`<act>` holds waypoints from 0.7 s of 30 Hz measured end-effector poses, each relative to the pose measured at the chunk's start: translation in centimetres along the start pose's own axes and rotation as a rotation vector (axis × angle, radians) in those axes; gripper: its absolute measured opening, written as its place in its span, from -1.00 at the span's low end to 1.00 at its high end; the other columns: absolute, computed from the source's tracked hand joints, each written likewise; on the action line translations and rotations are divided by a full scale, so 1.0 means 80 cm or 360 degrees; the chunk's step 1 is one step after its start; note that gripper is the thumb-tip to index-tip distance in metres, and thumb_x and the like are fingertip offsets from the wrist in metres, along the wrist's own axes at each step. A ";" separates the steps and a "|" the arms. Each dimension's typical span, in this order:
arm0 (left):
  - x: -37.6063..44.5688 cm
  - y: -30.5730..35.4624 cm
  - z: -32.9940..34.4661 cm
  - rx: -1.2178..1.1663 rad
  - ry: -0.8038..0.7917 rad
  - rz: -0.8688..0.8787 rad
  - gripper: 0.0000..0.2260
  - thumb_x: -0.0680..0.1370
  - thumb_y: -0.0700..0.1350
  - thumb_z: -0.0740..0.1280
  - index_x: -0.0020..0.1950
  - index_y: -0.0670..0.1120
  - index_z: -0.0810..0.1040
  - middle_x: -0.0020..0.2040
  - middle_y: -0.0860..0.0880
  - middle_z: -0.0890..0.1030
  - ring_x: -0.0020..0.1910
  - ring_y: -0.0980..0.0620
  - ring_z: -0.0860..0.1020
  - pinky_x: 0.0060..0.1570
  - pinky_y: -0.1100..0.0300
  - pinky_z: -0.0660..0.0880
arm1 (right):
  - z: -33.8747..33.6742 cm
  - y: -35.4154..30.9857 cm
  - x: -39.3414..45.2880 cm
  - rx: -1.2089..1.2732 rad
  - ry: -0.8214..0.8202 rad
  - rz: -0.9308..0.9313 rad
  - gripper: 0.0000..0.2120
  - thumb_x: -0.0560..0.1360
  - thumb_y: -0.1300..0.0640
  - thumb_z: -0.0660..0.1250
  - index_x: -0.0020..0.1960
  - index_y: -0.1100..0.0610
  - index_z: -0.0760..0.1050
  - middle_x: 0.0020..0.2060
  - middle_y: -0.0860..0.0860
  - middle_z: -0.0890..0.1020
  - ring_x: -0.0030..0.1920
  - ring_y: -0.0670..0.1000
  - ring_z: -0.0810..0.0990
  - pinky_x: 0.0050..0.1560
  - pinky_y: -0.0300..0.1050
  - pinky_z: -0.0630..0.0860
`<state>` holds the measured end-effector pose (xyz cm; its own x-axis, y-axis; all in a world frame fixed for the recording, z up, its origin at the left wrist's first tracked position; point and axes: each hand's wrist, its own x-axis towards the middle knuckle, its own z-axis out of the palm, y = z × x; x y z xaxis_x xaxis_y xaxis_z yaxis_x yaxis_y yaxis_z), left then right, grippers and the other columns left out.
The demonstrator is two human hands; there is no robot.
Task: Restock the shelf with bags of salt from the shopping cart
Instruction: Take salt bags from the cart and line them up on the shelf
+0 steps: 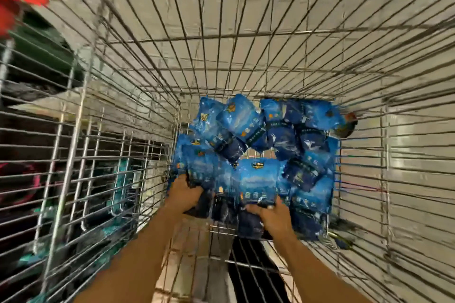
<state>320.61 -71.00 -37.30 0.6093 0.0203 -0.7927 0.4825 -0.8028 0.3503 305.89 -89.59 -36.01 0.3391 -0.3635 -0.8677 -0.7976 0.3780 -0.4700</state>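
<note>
Both hands reach down into the cart [246, 39]. Left hand [183, 195] grips the near end of one blue bag [197, 167]; right hand [273, 216] grips the near end of the next bag [258, 179] beside it. More salt bags [246, 120] lie piled beyond the hands, on the cart bottom.

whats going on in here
A person is reaching down into a wire shopping cart full of blue bags of salt. The left hand and the right hand each grip bags at the near end of the pile. No shelf is clearly visible.
</note>
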 end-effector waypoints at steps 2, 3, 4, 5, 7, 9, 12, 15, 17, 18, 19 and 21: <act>-0.030 0.030 -0.031 -0.0105 0.0009 0.0019 -0.84 0.44 -0.20 0.48 0.00 -0.14 0.62 -0.13 -0.14 0.65 -0.08 -0.17 0.65 -0.09 0.03 0.60 | -0.008 -0.034 -0.034 0.0014 -0.0063 -0.0069 -0.65 0.35 0.40 0.53 0.05 0.14 0.54 -0.08 0.06 0.68 -0.15 0.00 0.64 -0.35 -0.31 0.58; -0.048 0.047 -0.048 -0.0139 0.0022 0.0018 -0.79 0.44 -0.17 0.49 0.04 -0.16 0.63 -0.14 -0.11 0.66 -0.09 -0.14 0.65 -0.10 0.08 0.60 | -0.010 -0.052 -0.052 0.0010 -0.0088 -0.0125 -0.64 0.36 0.41 0.52 0.08 0.17 0.54 -0.03 0.08 0.67 -0.10 0.04 0.64 -0.28 -0.31 0.59; -0.067 0.064 -0.064 -0.0174 0.0040 0.0029 -0.76 0.43 -0.14 0.49 0.08 -0.15 0.64 -0.14 -0.06 0.66 -0.09 -0.09 0.65 -0.13 0.15 0.59 | -0.012 -0.069 -0.071 0.0015 -0.0123 -0.0189 -0.61 0.37 0.43 0.50 0.14 0.23 0.53 0.02 0.10 0.66 -0.04 0.09 0.63 -0.17 -0.25 0.62; -0.087 0.081 -0.080 -0.0222 0.0055 0.0047 -0.74 0.44 -0.11 0.49 0.09 -0.13 0.64 -0.12 -0.03 0.65 -0.07 -0.06 0.64 -0.12 0.19 0.58 | -0.014 -0.087 -0.090 0.0023 -0.0156 -0.0239 -0.59 0.37 0.43 0.50 0.17 0.25 0.51 0.04 0.10 0.65 -0.02 0.10 0.64 -0.06 -0.15 0.63; -0.130 0.110 -0.108 -0.0470 0.0019 0.0063 -0.84 0.46 -0.17 0.48 0.01 -0.12 0.61 -0.12 -0.09 0.62 -0.03 -0.13 0.60 -0.10 0.11 0.55 | -0.022 -0.124 -0.133 0.0024 -0.0196 -0.0345 -0.64 0.36 0.43 0.51 0.07 0.16 0.55 -0.10 -0.01 0.69 -0.14 -0.04 0.66 -0.10 -0.14 0.65; -0.174 0.130 -0.133 -0.0789 -0.0068 0.0084 -0.87 0.51 -0.29 0.41 0.04 -0.18 0.56 -0.16 -0.17 0.62 -0.12 -0.19 0.60 -0.15 0.03 0.55 | -0.035 -0.158 -0.172 0.0020 -0.0229 -0.0473 -0.63 0.34 0.40 0.54 -0.04 0.02 0.53 -0.24 -0.23 0.66 -0.27 -0.24 0.63 -0.33 -0.39 0.56; -0.243 0.140 -0.173 -0.1115 -0.0128 0.0184 -0.79 0.51 -0.27 0.41 0.13 -0.18 0.53 -0.16 -0.13 0.65 -0.20 -0.11 0.62 -0.16 0.05 0.57 | -0.052 -0.203 -0.228 -0.0016 -0.0235 -0.0627 -0.52 0.28 0.24 0.62 0.06 -0.05 0.47 -0.04 -0.27 0.62 -0.14 -0.24 0.62 -0.07 -0.27 0.58; -0.316 0.139 -0.217 -0.1440 -0.0133 0.0347 -0.62 0.40 -0.19 0.47 0.20 -0.15 0.55 -0.05 -0.18 0.69 -0.12 -0.13 0.67 -0.06 -0.07 0.62 | -0.058 -0.237 -0.294 -0.0027 -0.0120 -0.0769 -0.12 0.27 -0.01 0.62 0.49 0.01 0.30 0.41 -0.02 0.39 0.30 0.05 0.46 0.31 0.08 0.42; -0.371 0.133 -0.251 -0.1531 -0.0069 0.0492 -0.45 0.29 -0.04 0.56 0.25 -0.08 0.55 0.10 -0.18 0.67 0.06 -0.21 0.63 0.08 -0.24 0.56 | -0.055 -0.251 -0.345 0.0090 -0.0116 -0.0881 -0.12 0.28 -0.12 0.58 0.51 -0.04 0.28 0.41 -0.05 0.43 0.28 -0.02 0.50 0.26 0.04 0.43; -0.398 0.128 -0.269 -0.1526 0.0014 0.0596 -0.44 0.29 0.02 0.59 0.25 -0.05 0.56 0.12 -0.15 0.67 0.10 -0.22 0.62 0.15 -0.28 0.52 | -0.050 -0.256 -0.375 0.0150 -0.0145 -0.0945 -0.18 0.23 -0.17 0.58 0.42 -0.10 0.38 0.31 -0.14 0.53 0.19 -0.13 0.59 0.18 -0.01 0.48; -0.426 0.121 -0.290 -0.1512 0.0117 0.0712 -0.46 0.30 0.06 0.59 0.22 -0.03 0.58 0.11 -0.12 0.68 0.11 -0.20 0.63 0.17 -0.27 0.51 | -0.045 -0.261 -0.403 0.0184 -0.0185 -0.1015 -0.29 0.16 -0.22 0.57 0.27 -0.19 0.47 0.14 -0.26 0.61 0.02 -0.25 0.64 0.06 -0.07 0.51; -0.485 0.105 -0.332 -0.1442 0.0313 0.0943 -0.59 0.34 0.07 0.55 0.13 -0.02 0.65 0.05 -0.06 0.71 0.07 -0.13 0.66 0.17 -0.16 0.54 | -0.032 -0.269 -0.457 0.0209 -0.0315 -0.1165 -0.48 0.11 -0.21 0.56 0.04 -0.20 0.54 -0.16 -0.31 0.69 -0.15 -0.24 0.67 -0.09 -0.14 0.51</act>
<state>317.69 -62.71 9.63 0.9476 -0.0646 -0.3129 0.3145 0.0165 0.9491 309.35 -86.60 6.24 0.8506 -0.4052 -0.3352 -0.2742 0.2022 -0.9402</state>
